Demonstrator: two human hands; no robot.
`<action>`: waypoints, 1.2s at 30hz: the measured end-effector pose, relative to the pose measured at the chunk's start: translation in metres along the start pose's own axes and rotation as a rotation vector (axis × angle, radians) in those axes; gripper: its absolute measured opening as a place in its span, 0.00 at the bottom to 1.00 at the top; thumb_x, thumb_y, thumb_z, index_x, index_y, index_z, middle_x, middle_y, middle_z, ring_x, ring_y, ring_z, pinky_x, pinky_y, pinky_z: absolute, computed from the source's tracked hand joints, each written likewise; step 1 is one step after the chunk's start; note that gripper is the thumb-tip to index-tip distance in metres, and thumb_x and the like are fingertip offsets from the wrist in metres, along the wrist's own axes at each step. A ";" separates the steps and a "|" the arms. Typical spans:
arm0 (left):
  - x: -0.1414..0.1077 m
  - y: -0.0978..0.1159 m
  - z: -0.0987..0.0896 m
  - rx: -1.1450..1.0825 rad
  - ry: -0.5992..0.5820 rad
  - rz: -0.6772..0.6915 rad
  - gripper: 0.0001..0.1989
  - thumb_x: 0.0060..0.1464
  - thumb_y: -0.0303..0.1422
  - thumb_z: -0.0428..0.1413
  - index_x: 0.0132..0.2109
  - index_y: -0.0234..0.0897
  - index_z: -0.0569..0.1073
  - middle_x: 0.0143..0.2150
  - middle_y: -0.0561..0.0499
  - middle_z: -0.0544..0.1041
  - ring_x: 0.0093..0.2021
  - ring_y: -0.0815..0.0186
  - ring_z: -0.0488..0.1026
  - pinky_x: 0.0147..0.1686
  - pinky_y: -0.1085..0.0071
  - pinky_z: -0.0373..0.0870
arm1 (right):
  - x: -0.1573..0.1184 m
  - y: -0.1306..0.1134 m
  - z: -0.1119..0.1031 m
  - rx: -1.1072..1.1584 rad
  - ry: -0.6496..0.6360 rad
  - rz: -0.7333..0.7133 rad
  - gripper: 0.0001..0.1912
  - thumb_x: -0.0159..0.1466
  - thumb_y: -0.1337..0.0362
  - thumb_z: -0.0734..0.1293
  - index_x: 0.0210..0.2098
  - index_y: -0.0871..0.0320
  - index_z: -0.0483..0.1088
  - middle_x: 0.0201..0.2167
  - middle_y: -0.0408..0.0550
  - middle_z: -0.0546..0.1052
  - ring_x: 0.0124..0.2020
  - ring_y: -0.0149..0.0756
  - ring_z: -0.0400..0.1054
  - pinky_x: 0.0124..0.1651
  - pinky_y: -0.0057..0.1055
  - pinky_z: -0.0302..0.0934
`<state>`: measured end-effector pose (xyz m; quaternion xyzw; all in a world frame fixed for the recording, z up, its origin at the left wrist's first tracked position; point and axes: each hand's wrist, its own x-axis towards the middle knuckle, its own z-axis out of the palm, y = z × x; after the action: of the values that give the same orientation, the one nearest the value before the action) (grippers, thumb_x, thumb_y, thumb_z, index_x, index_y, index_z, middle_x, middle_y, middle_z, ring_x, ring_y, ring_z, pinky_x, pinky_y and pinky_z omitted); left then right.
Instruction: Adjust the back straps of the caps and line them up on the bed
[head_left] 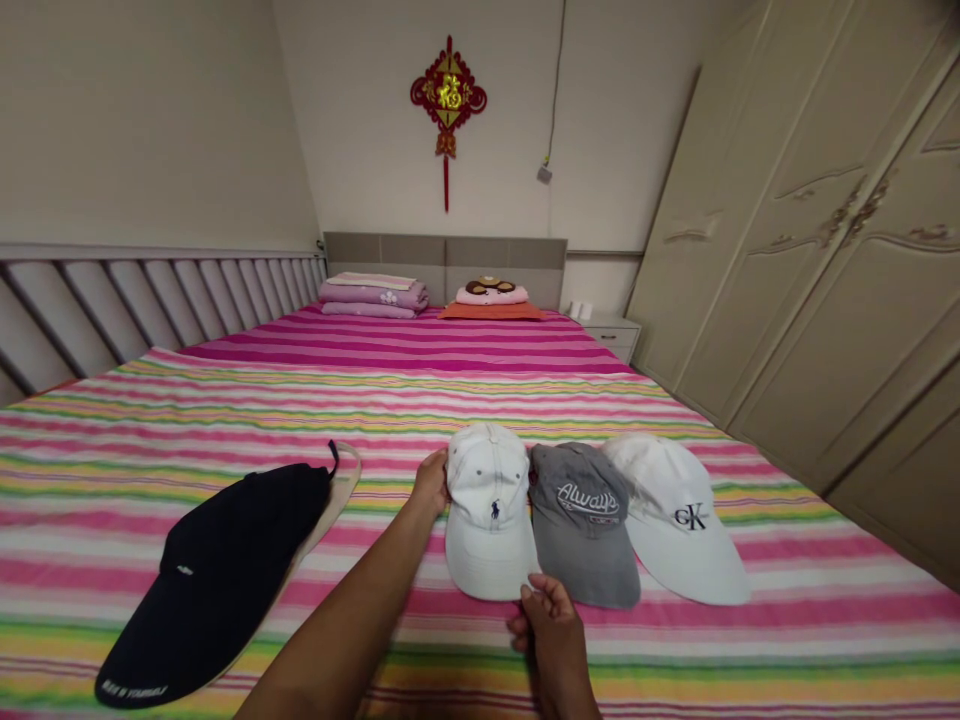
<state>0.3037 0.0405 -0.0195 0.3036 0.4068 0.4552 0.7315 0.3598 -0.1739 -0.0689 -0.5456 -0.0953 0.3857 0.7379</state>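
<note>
A white baseball cap (489, 500) with a small dark horse-rider logo lies on the striped bed cover, brim toward me. My left hand (433, 483) grips its crown at the left side; some fingertips are hidden behind the cap. At the brim's front right corner, my right hand (553, 630) is closed, thumb and fingers pinching the edge. Close against it on the right lies a grey cap (585, 530) lettered "Always". Beyond that sits another white cap (686, 525) marked "CK". A black cap (225, 570) with a pale strap lies tilted, farther left.
The striped bed cover (247, 400) spreads beneath the caps. Folded bedding (375, 297) and a pink pillow stack (492, 297) stand by the headboard (510, 262). A slatted rail (150, 300) runs along the left; a wardrobe (795, 220) and nightstand (611, 335) stand right.
</note>
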 end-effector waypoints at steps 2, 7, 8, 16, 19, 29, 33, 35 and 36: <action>0.000 0.001 -0.004 0.056 -0.041 -0.051 0.03 0.46 0.28 0.55 0.31 0.33 0.70 0.20 0.56 0.71 0.18 0.72 0.67 0.21 0.74 0.65 | 0.000 0.000 0.000 -0.012 0.000 -0.004 0.25 0.40 0.51 0.72 0.30 0.58 0.60 0.13 0.31 0.63 0.11 0.26 0.61 0.11 0.19 0.50; -0.003 0.005 -0.019 0.154 -0.092 -0.163 0.07 0.53 0.32 0.51 0.34 0.31 0.69 0.25 0.55 0.72 0.21 0.74 0.67 0.24 0.73 0.66 | -0.001 0.000 -0.001 -0.047 -0.009 -0.014 0.25 0.40 0.51 0.72 0.29 0.58 0.60 0.12 0.32 0.64 0.11 0.27 0.61 0.11 0.20 0.52; -0.005 0.005 -0.022 0.161 -0.096 -0.183 0.08 0.53 0.32 0.50 0.33 0.31 0.69 0.25 0.55 0.72 0.22 0.73 0.68 0.25 0.73 0.67 | -0.001 0.000 -0.001 -0.050 -0.009 -0.015 0.25 0.40 0.51 0.72 0.29 0.58 0.60 0.12 0.32 0.64 0.11 0.27 0.61 0.11 0.20 0.52; -0.027 -0.003 -0.033 0.055 -0.131 -0.162 0.04 0.49 0.29 0.51 0.29 0.33 0.68 0.22 0.50 0.73 0.23 0.70 0.70 0.28 0.74 0.66 | -0.002 0.001 -0.002 -0.066 -0.025 -0.033 0.24 0.41 0.50 0.71 0.28 0.58 0.61 0.12 0.34 0.66 0.11 0.26 0.61 0.12 0.20 0.53; -0.034 -0.010 -0.034 0.019 -0.096 -0.090 0.03 0.48 0.29 0.53 0.29 0.35 0.67 0.21 0.53 0.72 0.22 0.72 0.69 0.29 0.75 0.65 | -0.003 0.000 -0.002 -0.076 -0.030 -0.042 0.24 0.41 0.50 0.71 0.28 0.58 0.61 0.13 0.34 0.67 0.11 0.26 0.60 0.12 0.21 0.53; -0.071 -0.025 -0.047 0.114 -0.064 0.052 0.14 0.41 0.27 0.59 0.39 0.35 0.69 0.36 0.47 0.76 0.37 0.66 0.72 0.41 0.71 0.65 | -0.004 0.006 -0.007 -0.157 -0.080 -0.113 0.21 0.46 0.48 0.68 0.23 0.58 0.59 0.12 0.36 0.66 0.12 0.25 0.59 0.14 0.21 0.52; -0.091 -0.034 -0.059 0.221 -0.032 0.131 0.16 0.38 0.23 0.58 0.39 0.33 0.69 0.40 0.43 0.75 0.42 0.61 0.71 0.44 0.67 0.64 | -0.010 0.010 -0.008 -0.235 -0.136 -0.163 0.20 0.50 0.49 0.67 0.19 0.57 0.57 0.09 0.35 0.62 0.11 0.25 0.54 0.14 0.22 0.48; -0.104 -0.039 -0.066 0.267 -0.045 0.171 0.15 0.37 0.21 0.58 0.37 0.33 0.71 0.40 0.43 0.75 0.44 0.59 0.69 0.47 0.66 0.62 | -0.013 0.012 -0.009 -0.278 -0.167 -0.195 0.20 0.52 0.50 0.66 0.18 0.56 0.56 0.09 0.34 0.60 0.11 0.24 0.52 0.14 0.22 0.46; -0.110 -0.041 -0.070 0.317 -0.068 0.217 0.14 0.37 0.22 0.58 0.37 0.34 0.72 0.40 0.43 0.75 0.45 0.59 0.69 0.48 0.66 0.62 | -0.014 0.013 -0.010 -0.300 -0.182 -0.214 0.19 0.52 0.50 0.65 0.18 0.56 0.56 0.09 0.34 0.59 0.11 0.24 0.51 0.15 0.22 0.45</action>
<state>0.2319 -0.0718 -0.0520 0.4723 0.4132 0.4511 0.6346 0.3497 -0.1894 -0.0798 -0.5991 -0.2754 0.3343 0.6735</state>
